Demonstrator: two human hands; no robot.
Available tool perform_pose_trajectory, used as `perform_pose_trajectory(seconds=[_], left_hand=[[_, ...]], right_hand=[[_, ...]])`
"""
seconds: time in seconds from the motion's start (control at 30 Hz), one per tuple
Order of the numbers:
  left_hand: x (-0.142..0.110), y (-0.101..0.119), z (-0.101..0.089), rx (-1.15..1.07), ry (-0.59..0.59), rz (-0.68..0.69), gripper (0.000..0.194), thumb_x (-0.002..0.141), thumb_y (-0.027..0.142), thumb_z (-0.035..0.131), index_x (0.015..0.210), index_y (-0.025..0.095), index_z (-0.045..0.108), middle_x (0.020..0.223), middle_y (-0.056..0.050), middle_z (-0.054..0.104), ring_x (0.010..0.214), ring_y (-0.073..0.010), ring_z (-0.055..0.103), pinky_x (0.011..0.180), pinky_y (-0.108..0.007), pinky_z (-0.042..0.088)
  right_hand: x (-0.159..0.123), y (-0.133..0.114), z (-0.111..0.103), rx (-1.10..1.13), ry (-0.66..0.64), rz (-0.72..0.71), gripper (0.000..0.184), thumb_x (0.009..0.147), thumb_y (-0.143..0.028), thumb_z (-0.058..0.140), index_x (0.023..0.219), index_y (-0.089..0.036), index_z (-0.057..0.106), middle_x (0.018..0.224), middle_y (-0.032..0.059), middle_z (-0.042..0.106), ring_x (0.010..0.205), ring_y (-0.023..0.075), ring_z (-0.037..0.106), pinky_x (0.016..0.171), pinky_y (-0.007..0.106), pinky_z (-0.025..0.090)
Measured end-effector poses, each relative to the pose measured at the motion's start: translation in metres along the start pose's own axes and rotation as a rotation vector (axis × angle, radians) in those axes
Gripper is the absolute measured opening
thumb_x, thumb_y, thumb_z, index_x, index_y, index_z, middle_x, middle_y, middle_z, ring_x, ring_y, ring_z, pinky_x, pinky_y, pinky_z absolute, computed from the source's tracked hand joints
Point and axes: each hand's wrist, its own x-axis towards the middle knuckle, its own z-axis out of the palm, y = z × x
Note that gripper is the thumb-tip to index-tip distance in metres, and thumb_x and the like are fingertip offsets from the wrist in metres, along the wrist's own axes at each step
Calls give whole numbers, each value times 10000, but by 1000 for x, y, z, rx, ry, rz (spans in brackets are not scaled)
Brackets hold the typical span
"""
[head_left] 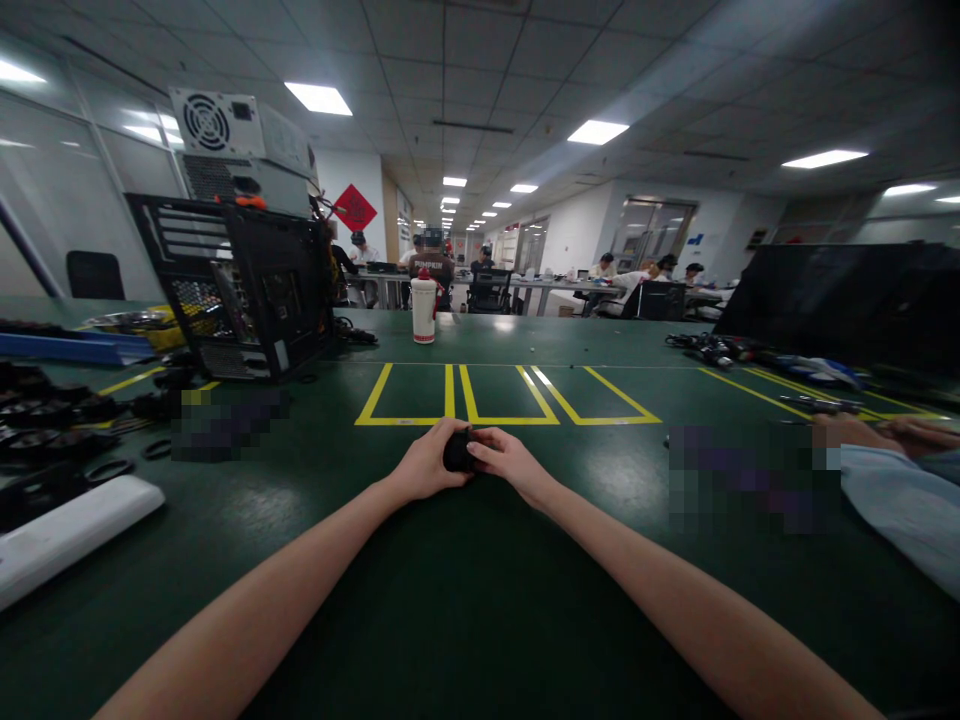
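A small round black part (456,452) is between my hands, low over the green table (465,600); its exact kind does not show. My left hand (429,462) wraps round its left side, thumb below and fingers above. From the right, the fingers of my right hand (510,458) pinch its edge. Just beyond both hands, yellow tape outlines (510,422) mark the tabletop. My fingers cover much of the black part.
At left stand an opened black computer case (277,290), black rings (109,470) and a long white object (82,530). A white bottle (424,312) stands ahead. On the right are a black monitor (847,300), cables (709,350) and another person's sleeve (892,500). Blurred patches hide some items.
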Motion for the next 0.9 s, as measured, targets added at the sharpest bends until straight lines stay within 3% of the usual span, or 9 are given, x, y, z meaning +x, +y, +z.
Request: perform_pose_trajectory(seconds=[0.23, 0.4, 0.6, 0.8, 0.9], left_hand=[[-3, -5, 1, -2, 11, 33, 568, 582, 216, 638, 1084, 243, 373, 1046, -24, 478, 959, -206, 487, 814, -332, 396], [-6, -8, 2, 11, 23, 40, 574, 578, 219, 640, 1083, 243, 369, 1066, -24, 461, 961, -203, 483, 820, -331, 395], [-6, -6, 1, 13, 7, 25, 581, 567, 209, 646, 1080, 248, 375, 1071, -23, 458, 968, -211, 481, 825, -342, 395], [-7, -4, -1, 5, 0, 9, 569, 581, 215, 636, 1086, 248, 377, 1068, -24, 459, 953, -213, 487, 804, -347, 406], [-7, -3, -1, 6, -4, -4, 579, 577, 220, 640, 1092, 250, 375, 1080, -27, 454, 964, -219, 480, 814, -357, 400]], right_hand=[[-5, -2, -2, -117, -55, -121, 382, 591, -260, 666, 920, -203, 481, 889, 14, 541, 900, 164, 516, 823, 355, 405], [-6, -2, 4, -54, -54, -107, 278, 672, -343, 583, 886, -195, 484, 910, 28, 536, 857, 159, 532, 761, 348, 439], [-5, -4, 4, -84, -33, -65, 322, 673, -340, 581, 936, -174, 496, 956, 46, 539, 882, 166, 535, 801, 358, 426], [-9, -5, 3, -109, -73, -126, 351, 616, -252, 643, 923, -207, 478, 957, 18, 524, 899, 165, 530, 810, 354, 425], [-11, -5, 5, -106, -49, -128, 270, 671, -305, 586, 902, -207, 486, 949, 22, 520, 894, 164, 523, 786, 349, 436]])
